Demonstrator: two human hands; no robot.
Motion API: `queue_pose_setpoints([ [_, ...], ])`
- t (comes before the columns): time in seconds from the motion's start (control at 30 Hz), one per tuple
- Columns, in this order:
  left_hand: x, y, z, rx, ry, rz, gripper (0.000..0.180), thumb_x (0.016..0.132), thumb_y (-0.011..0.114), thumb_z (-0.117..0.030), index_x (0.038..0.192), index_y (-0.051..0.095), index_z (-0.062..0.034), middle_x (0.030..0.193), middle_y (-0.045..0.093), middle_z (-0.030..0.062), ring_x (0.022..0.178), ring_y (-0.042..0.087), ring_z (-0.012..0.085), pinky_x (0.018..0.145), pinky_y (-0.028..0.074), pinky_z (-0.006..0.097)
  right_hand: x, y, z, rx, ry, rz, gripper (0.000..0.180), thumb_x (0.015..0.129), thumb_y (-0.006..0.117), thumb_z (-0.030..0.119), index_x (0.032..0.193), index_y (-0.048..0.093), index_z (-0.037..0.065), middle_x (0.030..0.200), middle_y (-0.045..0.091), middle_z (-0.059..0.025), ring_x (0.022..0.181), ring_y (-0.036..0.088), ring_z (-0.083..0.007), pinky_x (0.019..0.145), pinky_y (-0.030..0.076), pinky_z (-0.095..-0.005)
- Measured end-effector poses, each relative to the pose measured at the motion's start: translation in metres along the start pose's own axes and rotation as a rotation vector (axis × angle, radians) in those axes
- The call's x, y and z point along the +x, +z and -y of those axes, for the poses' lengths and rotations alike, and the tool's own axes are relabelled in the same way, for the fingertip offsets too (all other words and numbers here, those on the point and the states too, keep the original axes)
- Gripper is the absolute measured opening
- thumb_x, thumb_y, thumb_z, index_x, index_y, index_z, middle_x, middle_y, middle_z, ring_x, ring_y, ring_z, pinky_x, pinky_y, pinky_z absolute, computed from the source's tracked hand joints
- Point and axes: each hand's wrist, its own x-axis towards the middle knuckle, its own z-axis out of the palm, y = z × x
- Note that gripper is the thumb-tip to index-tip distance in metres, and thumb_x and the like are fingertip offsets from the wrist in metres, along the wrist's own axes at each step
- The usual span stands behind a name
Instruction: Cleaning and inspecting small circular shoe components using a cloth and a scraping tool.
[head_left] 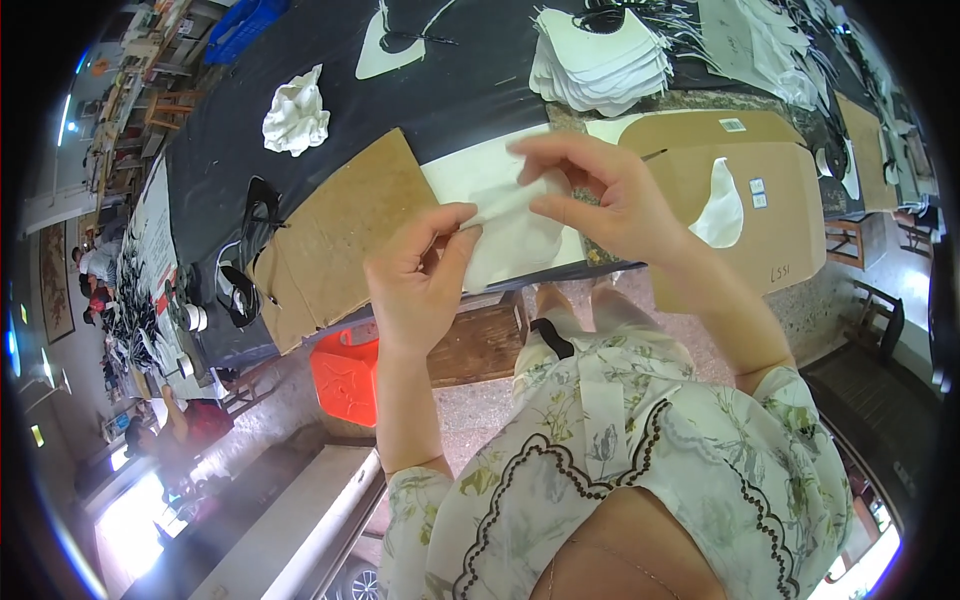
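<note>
My left hand (422, 262) pinches the left edge of a thin, pale white piece (512, 238), perhaps cloth or paper, between thumb and forefinger. The piece is held over a white sheet on the table and is slightly blurred. At its right side my right hand (612, 200) is raised, thumb and forefinger apart, the other fingers curled. Its fingertips are smeared by motion, and I see nothing gripped in them. Beside my left hand lies a brown cardboard sheet (345, 235). To the right, a small curved white piece (719, 208) lies on a larger brown board (780, 165).
A stack of white cut pieces (600, 70) stands at the back, near a crumpled white wad (296, 112) and a white piece with black straps (388, 52). Black strappy items (258, 215) lie at left. Below the table edge is a red plastic container (343, 378).
</note>
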Motion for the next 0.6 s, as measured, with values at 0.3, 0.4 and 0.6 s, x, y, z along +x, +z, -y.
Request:
queue_pose_setpoints([
  [0.3,0.022,0.011,-0.008,-0.484,-0.042,0.067,0.014,0.087,0.063,-0.014,0.087,0.064,-0.0006,0.083,0.062,-0.0006,0.068,0.047,0.0002,0.052,0.032,0.017,0.010,0.001,0.005,0.109,0.283,0.020,0.012,0.085,0.063,0.006,0.094,0.061,-0.001,0.083,0.061,-0.0008,0.079,0.056,-0.0059,0.070,0.045,-0.0210],
  [0.4,0.030,0.007,0.000,-0.505,-0.204,0.191,0.019,0.088,0.062,-0.019,0.091,0.064,0.0000,0.081,0.061,-0.0009,0.066,0.047,0.0010,0.053,0.033,0.018,0.016,-0.001,0.002,0.149,0.274,-0.009,0.011,0.086,0.062,0.009,0.091,0.061,0.000,0.082,0.062,-0.0004,0.080,0.057,-0.0065,0.072,0.046,-0.0221],
  [0.6,0.035,0.001,0.009,-0.391,-0.278,0.280,0.017,0.085,0.065,-0.016,0.090,0.067,0.0000,0.070,0.060,-0.0021,0.060,0.049,0.0031,0.055,0.038,0.019,0.013,-0.005,-0.006,0.213,0.303,-0.055,0.014,0.086,0.062,0.012,0.093,0.061,0.000,0.083,0.062,-0.0003,0.079,0.057,-0.0070,0.074,0.045,-0.0227],
])
